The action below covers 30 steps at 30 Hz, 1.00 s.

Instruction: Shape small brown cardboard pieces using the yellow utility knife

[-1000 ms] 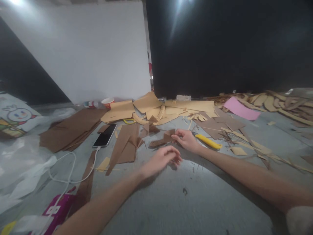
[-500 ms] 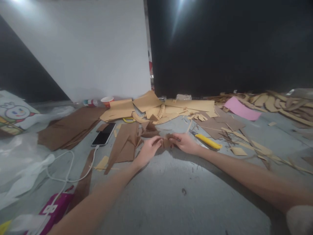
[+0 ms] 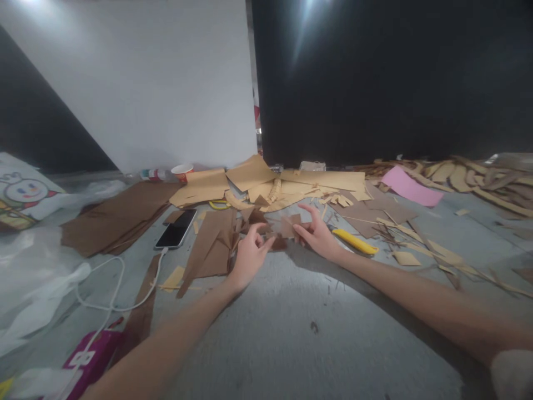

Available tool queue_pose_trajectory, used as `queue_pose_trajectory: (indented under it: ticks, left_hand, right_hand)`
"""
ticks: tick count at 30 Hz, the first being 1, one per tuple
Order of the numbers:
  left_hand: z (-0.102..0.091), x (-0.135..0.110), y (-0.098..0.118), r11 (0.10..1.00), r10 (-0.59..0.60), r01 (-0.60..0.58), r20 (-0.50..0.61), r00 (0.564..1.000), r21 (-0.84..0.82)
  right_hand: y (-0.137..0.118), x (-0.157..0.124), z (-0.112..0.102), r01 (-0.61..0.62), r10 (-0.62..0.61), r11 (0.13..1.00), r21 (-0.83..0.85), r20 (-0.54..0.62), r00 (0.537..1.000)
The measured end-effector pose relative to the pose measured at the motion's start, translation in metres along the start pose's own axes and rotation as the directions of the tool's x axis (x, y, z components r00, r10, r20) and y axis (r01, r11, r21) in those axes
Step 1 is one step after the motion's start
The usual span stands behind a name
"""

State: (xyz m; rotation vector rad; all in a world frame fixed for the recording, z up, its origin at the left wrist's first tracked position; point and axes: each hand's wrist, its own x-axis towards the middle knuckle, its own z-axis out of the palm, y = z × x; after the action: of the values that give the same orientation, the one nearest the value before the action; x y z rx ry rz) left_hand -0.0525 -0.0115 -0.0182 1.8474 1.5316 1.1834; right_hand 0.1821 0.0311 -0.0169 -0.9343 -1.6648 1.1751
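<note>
My right hand (image 3: 320,238) pinches a small brown paper piece (image 3: 288,225) at its edge, with the index finger lifted away; the piece is partly blurred. To its left, my left hand (image 3: 249,256) is held with thumb and forefinger apart and nothing between them. Below the held piece, a small brown scrap (image 3: 277,243) lies on the grey surface, close to the left thumb. Folded brown paper sheets (image 3: 213,244) lie beside my left hand. Just right of my right hand rests a yellow utility knife (image 3: 355,241).
A phone (image 3: 177,229) with a white cable (image 3: 120,307) lies at left, above a magenta box-like object (image 3: 92,355). Tan sheets (image 3: 204,186), a paper cup (image 3: 182,172) and a pink sheet (image 3: 411,186) are farther back. Thin strips (image 3: 437,253) are scattered at right.
My hands have moved apart. The left has let go of the brown paper and opened; the right keeps a small piece, its index finger now raised. A brown scrap shows beneath.
</note>
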Motion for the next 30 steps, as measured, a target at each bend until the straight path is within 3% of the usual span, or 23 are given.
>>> queue_pose_trajectory:
  ticks: [4, 7, 10, 12, 14, 17, 19, 24, 30]
  left_hand:
    - [0.002, -0.004, 0.004, 0.968, 0.225, -0.218, -0.046, 0.973, 0.121]
    - [0.003, -0.009, 0.008, 0.904, 0.393, -0.395, 0.048, 0.918, 0.165]
    - [0.002, -0.010, 0.009, 0.895, 0.424, -0.436, 0.127, 0.897, 0.097]
    - [0.000, -0.009, 0.009, 0.939, 0.337, -0.344, 0.146, 0.930, 0.023]
    - [-0.002, -0.007, 0.009, 0.982, 0.187, -0.182, 0.180, 0.966, -0.045]
    - [0.000, -0.007, 0.011, 0.978, 0.005, 0.044, 0.234, 0.972, -0.203]
    - [0.005, -0.010, 0.014, 0.933, -0.050, 0.138, 0.259, 0.965, -0.332]
    - [0.014, -0.014, 0.020, 0.823, -0.080, 0.258, 0.346, 0.935, -0.506]
    - [0.007, -0.005, 0.013, 0.687, -0.029, 0.324, 0.422, 0.906, -0.650]
  right_hand:
    - [-0.010, -0.003, -0.001, -0.028, 0.024, 0.999, 0.020, 0.174, 0.984]
    - [-0.014, -0.006, 0.002, -0.061, 0.036, 0.995, 0.075, 0.301, 0.953]
    - [-0.011, -0.008, 0.005, -0.101, 0.045, 0.985, 0.138, 0.357, 0.933]
    - [-0.008, -0.009, 0.005, -0.096, 0.046, 0.985, 0.145, 0.319, 0.947]
    - [-0.005, -0.008, 0.005, -0.018, -0.003, 0.996, 0.084, 0.237, 0.971]
    - [-0.003, -0.006, 0.005, 0.141, -0.122, 0.985, -0.103, 0.170, 0.978]
    - [-0.003, -0.005, 0.007, 0.145, -0.119, 0.979, -0.145, 0.175, 0.977]
    - [-0.005, -0.009, 0.013, 0.014, -0.009, 0.999, -0.029, 0.182, 0.983]
    - [-0.005, -0.012, 0.012, 0.100, -0.110, 0.993, 0.069, 0.166, 0.980]
